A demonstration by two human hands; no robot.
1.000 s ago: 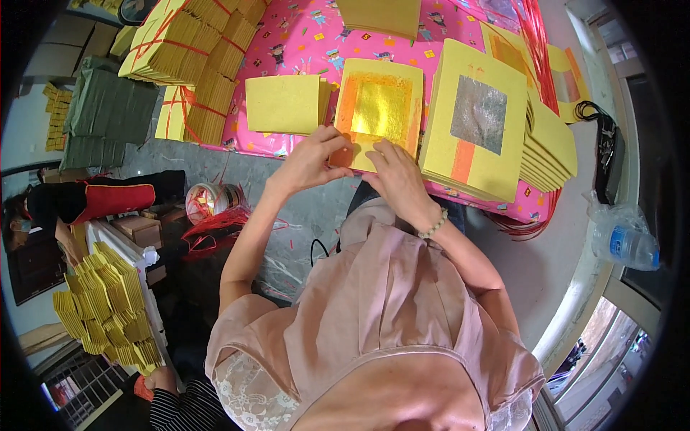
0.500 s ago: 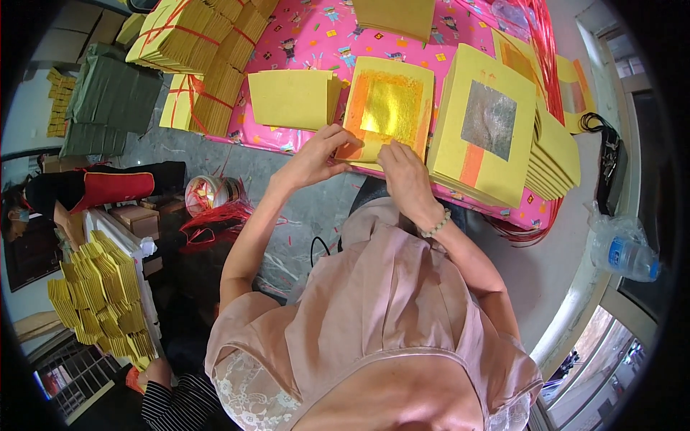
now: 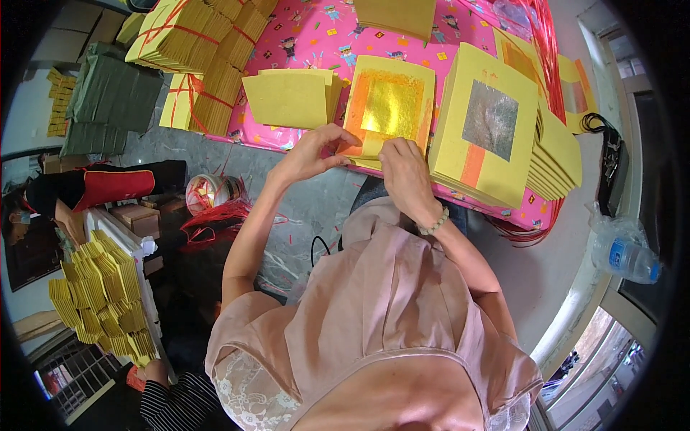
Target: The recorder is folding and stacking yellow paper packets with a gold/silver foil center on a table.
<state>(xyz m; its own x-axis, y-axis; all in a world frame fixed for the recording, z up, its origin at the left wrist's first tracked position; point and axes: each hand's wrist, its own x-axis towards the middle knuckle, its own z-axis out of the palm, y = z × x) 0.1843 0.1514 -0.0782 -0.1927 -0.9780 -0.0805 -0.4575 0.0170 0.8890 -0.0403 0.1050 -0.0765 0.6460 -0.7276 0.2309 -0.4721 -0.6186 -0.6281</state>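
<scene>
A yellow paper sheet [image 3: 392, 104] with a shiny gold foil square and orange bands lies in front of me. Its near edge is turned up in a narrow fold. My left hand [image 3: 310, 154] pinches the near left corner between thumb and fingers. At the middle of that same edge, my right hand [image 3: 407, 172] grips the fold with its fingers pressed together; its thumb is mostly hidden. Close by on the right is a thick stack of yellow sheets [image 3: 489, 118], the top one bearing a silver foil square. Folded yellow papers [image 3: 287, 98] sit left of the gold sheet.
Bundles of folded yellow paper [image 3: 183, 43], tied in red, stand at the table's far left. A pink patterned cover [image 3: 309, 39] lies over the table. Red strings [image 3: 548, 65] hang at the right. Two people work at a side table with yellow papers [image 3: 104, 294].
The sheet's near edge has gone from a flat pale strip to a narrower raised fold. The folded papers at left shifted slightly left. One co-worker's arm moved toward the side table's papers.
</scene>
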